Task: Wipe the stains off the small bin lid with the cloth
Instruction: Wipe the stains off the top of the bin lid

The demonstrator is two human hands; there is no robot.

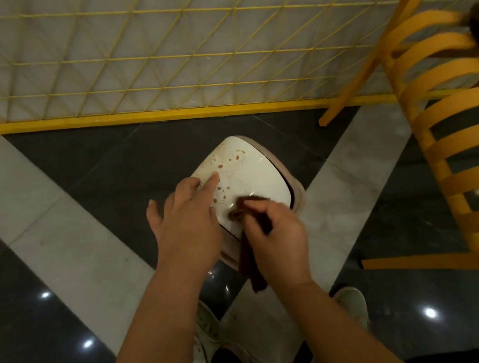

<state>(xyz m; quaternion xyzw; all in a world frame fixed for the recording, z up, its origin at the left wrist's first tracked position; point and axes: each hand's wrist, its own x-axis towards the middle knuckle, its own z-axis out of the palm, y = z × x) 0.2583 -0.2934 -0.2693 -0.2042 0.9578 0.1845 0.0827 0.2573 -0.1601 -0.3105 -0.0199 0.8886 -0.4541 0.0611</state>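
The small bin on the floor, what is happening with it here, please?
A person is bending over a small bin and cleaning its white lid. The right hand grips a dark brown cloth and presses it on the near part of the lid. The left hand rests on the lid with straight fingers, steadying it. Brown stains are on the far and middle part of the lid, so the wiping is not finished. A yellow chair stands to the right.
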